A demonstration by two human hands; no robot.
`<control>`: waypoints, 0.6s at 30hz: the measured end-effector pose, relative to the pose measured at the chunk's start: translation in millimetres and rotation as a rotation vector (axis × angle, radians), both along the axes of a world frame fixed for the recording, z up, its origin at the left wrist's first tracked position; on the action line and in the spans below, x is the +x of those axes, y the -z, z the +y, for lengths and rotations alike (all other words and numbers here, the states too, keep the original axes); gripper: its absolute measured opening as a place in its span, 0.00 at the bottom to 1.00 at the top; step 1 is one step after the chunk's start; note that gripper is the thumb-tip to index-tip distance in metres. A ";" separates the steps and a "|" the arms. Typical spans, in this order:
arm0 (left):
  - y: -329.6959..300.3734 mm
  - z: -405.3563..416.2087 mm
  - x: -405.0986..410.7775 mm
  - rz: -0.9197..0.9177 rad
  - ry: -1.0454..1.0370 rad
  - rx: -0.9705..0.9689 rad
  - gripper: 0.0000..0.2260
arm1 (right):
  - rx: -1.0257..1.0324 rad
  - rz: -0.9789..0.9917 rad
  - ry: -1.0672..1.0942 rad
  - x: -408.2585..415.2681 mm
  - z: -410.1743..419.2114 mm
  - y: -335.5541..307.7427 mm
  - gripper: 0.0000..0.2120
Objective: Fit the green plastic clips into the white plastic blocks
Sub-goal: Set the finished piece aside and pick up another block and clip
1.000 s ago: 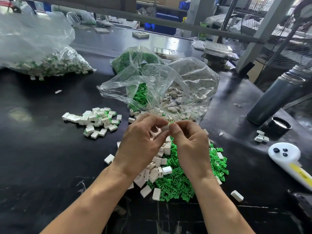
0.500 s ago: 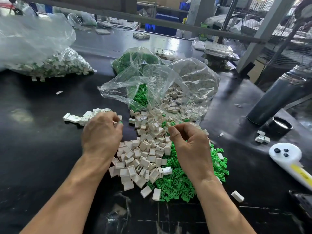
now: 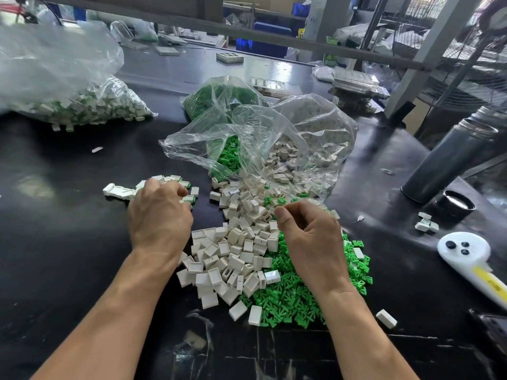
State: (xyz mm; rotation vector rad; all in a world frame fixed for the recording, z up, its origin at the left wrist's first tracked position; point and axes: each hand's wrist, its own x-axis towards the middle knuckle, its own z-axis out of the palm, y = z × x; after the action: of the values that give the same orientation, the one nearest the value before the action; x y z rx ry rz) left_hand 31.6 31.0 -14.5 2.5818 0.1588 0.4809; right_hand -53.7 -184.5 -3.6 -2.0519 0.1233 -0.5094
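Loose white blocks (image 3: pixel 238 242) are heaped at the table's centre, with a heap of green clips (image 3: pixel 290 297) beside and under them on the right. My left hand (image 3: pixel 159 215) reaches over the small pile of fitted blocks (image 3: pixel 120 191) on the left. Its curled fingertips are on a white block with a green clip (image 3: pixel 189 199) at that pile's edge. My right hand (image 3: pixel 304 231) hovers over the white heap, fingers loosely curled, and I see nothing in it.
Behind the heaps lie open clear bags of white blocks (image 3: pixel 301 149) and green clips (image 3: pixel 216 100). A large bag of fitted parts (image 3: pixel 82 105) sits far left. A grey flask (image 3: pixel 450 160), its cap (image 3: pixel 455 205) and a white remote (image 3: pixel 472 259) stand right.
My hands were together over the centre a second ago. My left hand has since carried the fitted block left to the small pile. My right hand has barely moved.
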 end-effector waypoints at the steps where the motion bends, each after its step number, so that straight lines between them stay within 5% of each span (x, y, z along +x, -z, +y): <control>1: -1.9 -2.1 -1.7 -0.011 0.035 -0.038 0.07 | -0.006 -0.002 0.000 0.3 -0.4 0.1 0.06; 8: -5.4 -31.7 -18.7 0.098 0.387 -0.256 0.09 | -0.057 -0.012 0.031 2.8 -3.8 2.0 0.06; 18: -2.4 -46.8 -16.9 0.086 0.234 -0.169 0.11 | -0.038 -0.006 0.048 4.0 -3.1 2.7 0.07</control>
State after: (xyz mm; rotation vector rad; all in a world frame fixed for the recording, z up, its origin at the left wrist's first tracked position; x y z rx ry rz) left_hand 14.7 -15.7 -12.2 2.4167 -0.0707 0.2595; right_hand -49.7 -187.6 -6.3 -2.0884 0.1608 -0.5514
